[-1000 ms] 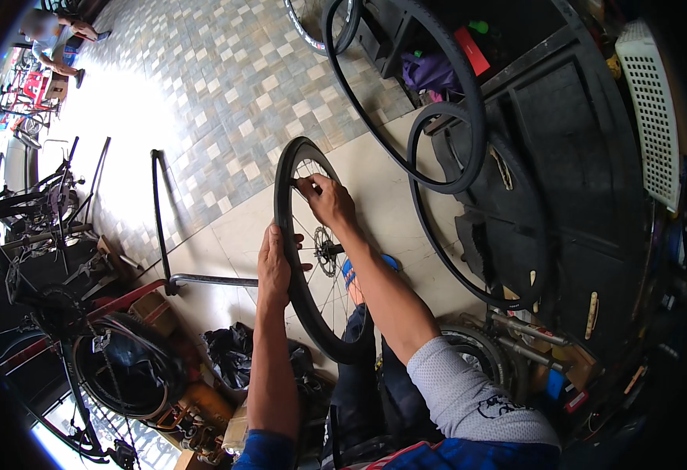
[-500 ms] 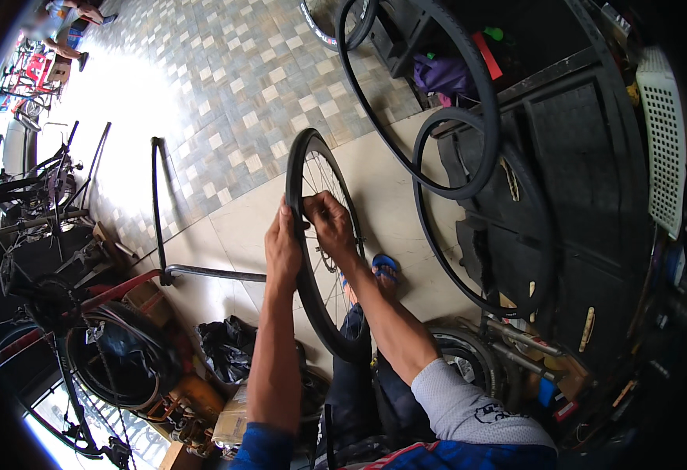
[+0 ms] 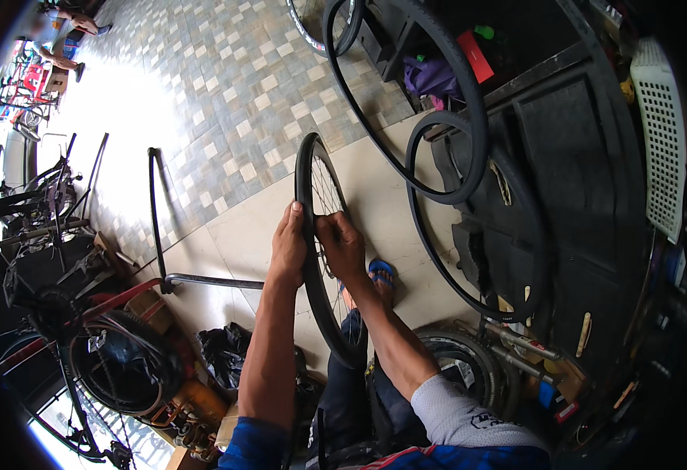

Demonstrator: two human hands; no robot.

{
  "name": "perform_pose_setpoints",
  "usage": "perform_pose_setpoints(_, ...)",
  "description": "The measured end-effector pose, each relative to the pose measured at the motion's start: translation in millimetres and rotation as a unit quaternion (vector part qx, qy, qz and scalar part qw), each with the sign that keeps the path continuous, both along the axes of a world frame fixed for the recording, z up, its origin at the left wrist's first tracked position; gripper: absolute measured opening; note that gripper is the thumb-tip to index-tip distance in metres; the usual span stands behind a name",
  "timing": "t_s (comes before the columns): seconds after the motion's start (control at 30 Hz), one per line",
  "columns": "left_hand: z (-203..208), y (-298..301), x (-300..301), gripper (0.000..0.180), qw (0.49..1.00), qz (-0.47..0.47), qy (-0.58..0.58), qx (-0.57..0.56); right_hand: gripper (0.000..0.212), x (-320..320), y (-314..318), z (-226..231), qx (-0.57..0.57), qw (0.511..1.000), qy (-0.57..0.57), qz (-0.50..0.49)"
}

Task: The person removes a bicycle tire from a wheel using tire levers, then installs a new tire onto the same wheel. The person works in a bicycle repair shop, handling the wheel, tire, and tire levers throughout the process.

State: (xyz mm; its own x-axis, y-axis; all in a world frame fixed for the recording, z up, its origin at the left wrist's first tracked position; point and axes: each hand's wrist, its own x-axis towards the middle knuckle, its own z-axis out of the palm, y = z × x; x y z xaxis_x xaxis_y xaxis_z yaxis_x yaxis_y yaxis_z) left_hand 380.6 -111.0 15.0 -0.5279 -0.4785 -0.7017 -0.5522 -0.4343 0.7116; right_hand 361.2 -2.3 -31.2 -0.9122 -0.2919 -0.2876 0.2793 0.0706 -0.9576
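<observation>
A bicycle wheel (image 3: pixel 319 301) with a black tyre and thin spokes stands upright before me, seen nearly edge-on, its lower part close to my legs. My left hand (image 3: pixel 287 249) is closed on the tyre from the left, thumb pointing up along the tread. From the right, my right hand (image 3: pixel 342 246) presses curled fingers against the tyre's inner edge at the rim. Those fingertips are partly hidden, and I cannot tell whether they pinch anything besides the tyre. Below the right hand, my foot in a blue sandal (image 3: pixel 381 272) shows on the floor.
Two loose black tyres overlap at the right, an upper tyre (image 3: pixel 478 102) and a lower tyre (image 3: pixel 508 316), beside a dark panel (image 3: pixel 582 196). A bent metal bar (image 3: pixel 210 280) reaches in from the left. Beyond lie a black plastic bag (image 3: pixel 224 352) and bicycle parts (image 3: pixel 57 313). A person (image 3: pixel 57 59) is far left.
My right hand has moved down along the wheel, and the left hand has shifted slightly right. The wheel leans a little differently, and the whole view has moved slightly.
</observation>
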Motion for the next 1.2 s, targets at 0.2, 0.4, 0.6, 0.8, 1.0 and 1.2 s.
perform_pose_setpoints(0.2,-25.2,-43.7,-30.1,0.056,0.995,0.017,-0.049,0.089,0.013,52.1,35.9,22.6,-0.070,0.985,-0.106,0.116)
perform_pose_setpoints(0.4,-40.5,-101.4,-77.5,0.053,0.990,-0.040,-0.104,0.090,0.010,93.0,69.4,12.9,-0.033,0.972,0.099,0.210)
perform_pose_setpoints(0.6,-62.1,-120.4,-117.3,0.061,0.994,-0.017,-0.042,0.097,0.015,105.3,100.1,8.8,-0.025,0.974,0.029,0.223)
perform_pose_setpoints(0.8,-27.8,-14.9,58.6,0.082,0.992,-0.095,0.043,-0.076,0.022,16.2,38.2,9.9,-0.120,0.988,-0.077,0.066)
perform_pose_setpoints(1.0,-28.4,76.4,121.5,0.074,0.992,-0.073,0.098,0.007,0.026,-96.0,-32.7,41.9,-0.137,0.988,-0.026,-0.060)
perform_pose_setpoints(1.2,26.2,99.9,115.6,0.078,0.987,-0.047,0.151,0.032,0.031,-181.3,-49.8,60.0,-0.098,0.993,-0.019,-0.060)
